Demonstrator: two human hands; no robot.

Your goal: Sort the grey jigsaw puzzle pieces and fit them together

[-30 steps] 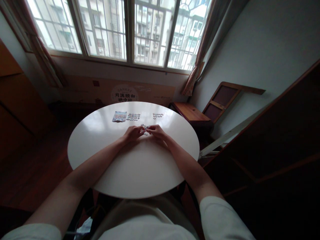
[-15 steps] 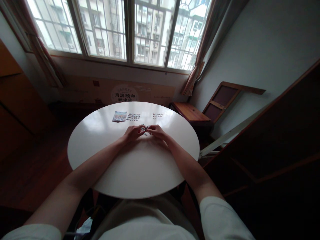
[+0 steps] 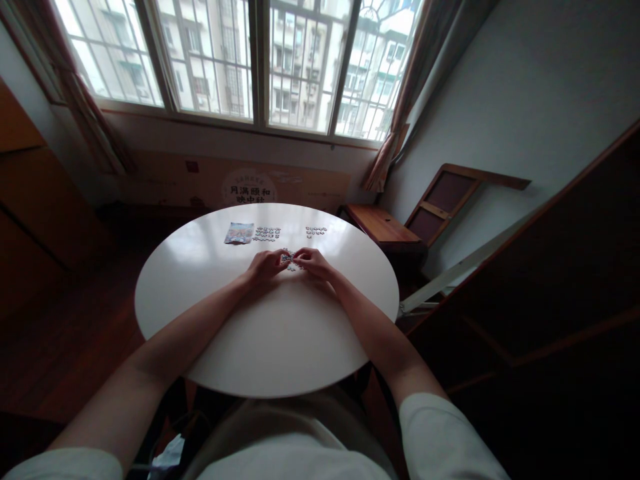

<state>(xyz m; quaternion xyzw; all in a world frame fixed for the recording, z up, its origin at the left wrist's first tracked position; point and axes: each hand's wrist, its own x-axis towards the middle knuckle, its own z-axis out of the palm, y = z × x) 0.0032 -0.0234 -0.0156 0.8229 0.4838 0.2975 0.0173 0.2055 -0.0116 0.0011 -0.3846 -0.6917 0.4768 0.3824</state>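
Puzzle cluster (image 3: pixel 289 257) lies between left hand (image 3: pixel 265 265) and right hand (image 3: pixel 313 263), touching both sets of fingertips, equally near; fingers curled, actual pinch too small to tell

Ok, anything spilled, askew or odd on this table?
Nothing stands out. The left hand and right hand meet over a small puzzle cluster; the picture card and two tidy groups of loose pieces lie flat on the white table.

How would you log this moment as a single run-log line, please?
left hand: fingertips at puzzle cluster | right hand: fingertips at same cluster | white round table: picture card, loose pieces beyond hands
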